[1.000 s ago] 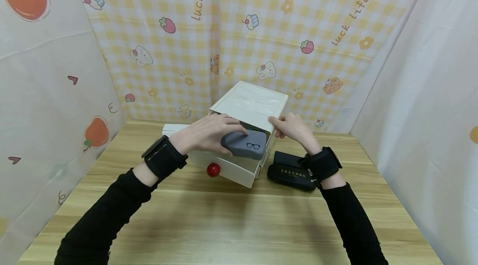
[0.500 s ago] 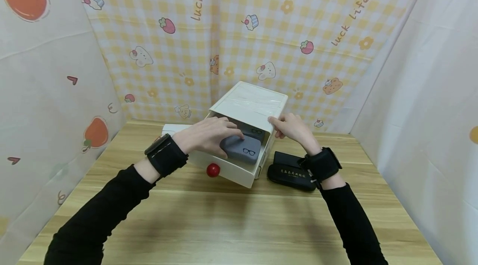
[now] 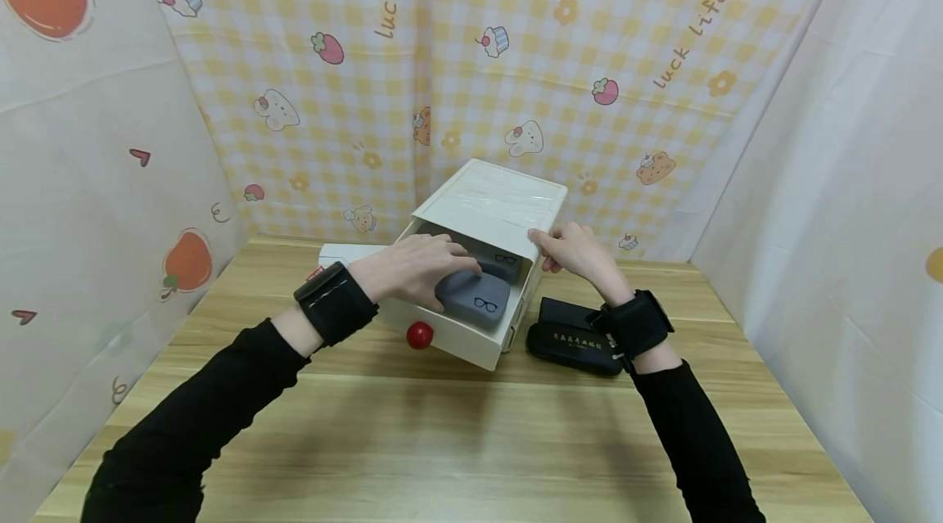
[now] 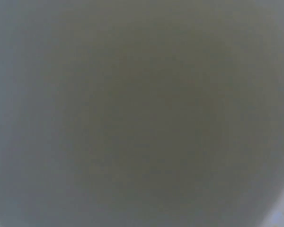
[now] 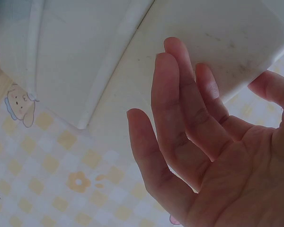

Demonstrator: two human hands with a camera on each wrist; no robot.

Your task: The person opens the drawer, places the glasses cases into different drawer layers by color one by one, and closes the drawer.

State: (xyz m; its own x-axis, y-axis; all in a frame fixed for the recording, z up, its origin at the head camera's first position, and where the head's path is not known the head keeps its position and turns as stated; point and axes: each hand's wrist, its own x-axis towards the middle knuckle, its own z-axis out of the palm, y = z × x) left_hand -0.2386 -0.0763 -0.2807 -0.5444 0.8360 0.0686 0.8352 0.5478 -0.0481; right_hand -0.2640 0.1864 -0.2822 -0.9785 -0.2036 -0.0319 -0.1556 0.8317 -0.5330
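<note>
In the head view, a grey glasses case [image 3: 475, 299] with a spectacles print lies tilted inside the pulled-out drawer [image 3: 471, 351] of a white drawer box [image 3: 494, 204]. My left hand [image 3: 412, 265] holds the case's left end, thumb on the near side and fingers over the far side. Behind it in the drawer sits a darker grey glasses case [image 3: 504, 261], partly hidden. My right hand [image 3: 578, 251] grips the right front edge of the box; in the right wrist view its fingers [image 5: 165, 90] lie along the side wall, thumb on the other face. The left wrist view is a grey blur.
Two black glasses cases, one the front case [image 3: 570, 347] with gold lettering, lie right of the box under the right wrist. A red ball-shaped knob [image 3: 420, 335] sticks out of the drawer front. A white object [image 3: 346, 253] lies at left behind the left hand. Patterned cloth [image 3: 501, 81] hangs behind.
My left hand has lowered the grey glasses case into the drawer and shifted it slightly left, uncovering the darker case behind. My right hand has stayed on the box edge.
</note>
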